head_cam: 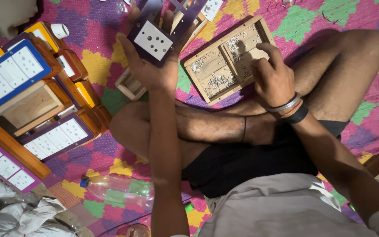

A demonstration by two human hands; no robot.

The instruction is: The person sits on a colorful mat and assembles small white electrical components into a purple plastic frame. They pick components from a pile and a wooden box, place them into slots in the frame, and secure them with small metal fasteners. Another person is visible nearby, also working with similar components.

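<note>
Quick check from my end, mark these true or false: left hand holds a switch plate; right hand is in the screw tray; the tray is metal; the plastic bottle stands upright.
1. The left hand holds a purple plate with a white socket. True.
2. The right hand reaches into the wooden tray of screws. True.
3. The tray is metal. False: it is wood, with compartments.
4. The plastic bottle stands upright. False: it lies on its side on the mat.

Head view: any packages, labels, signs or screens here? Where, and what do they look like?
No signs, screens or readable labels.
Plastic bottle: lying on the mat at lower left, clear with green tint and blue cap.
Wooden tray: on the mat beneath the right hand, compartments of small screws.
</note>
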